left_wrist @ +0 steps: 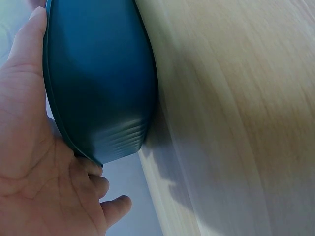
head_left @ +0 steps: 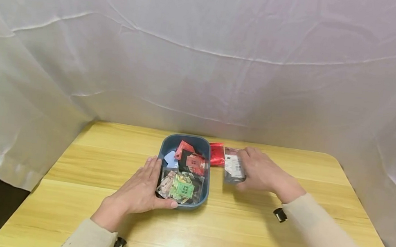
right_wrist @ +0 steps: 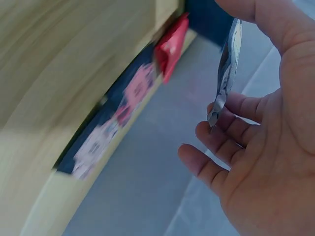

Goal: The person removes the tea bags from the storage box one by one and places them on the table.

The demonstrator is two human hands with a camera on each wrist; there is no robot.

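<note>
A dark blue rectangular bin [head_left: 207, 188] stands on the table with several flat packets inside. My left hand [head_left: 141, 188] rests along its left rim, fingers straight, with the thumb reaching over the near corner. The left wrist view has the palm [left_wrist: 44, 157] beside the bin's outer wall [left_wrist: 98, 78]. To the right of the bin, my right hand [head_left: 260, 170] pinches a dark packet with a white label [head_left: 234, 168] between thumb and fingers. Seen edge-on in the right wrist view, this packet [right_wrist: 228, 73] is held off the table. Inside the bin, a green-labelled packet [head_left: 184, 188] lies nearest me.
A shiny red packet [head_left: 217, 154] lies against the bin's right side. Dark packets with pink labels [right_wrist: 93, 145] lie near the table's far edge in the right wrist view. A pale cloth [head_left: 203, 79] hangs behind the wooden table [head_left: 104, 161].
</note>
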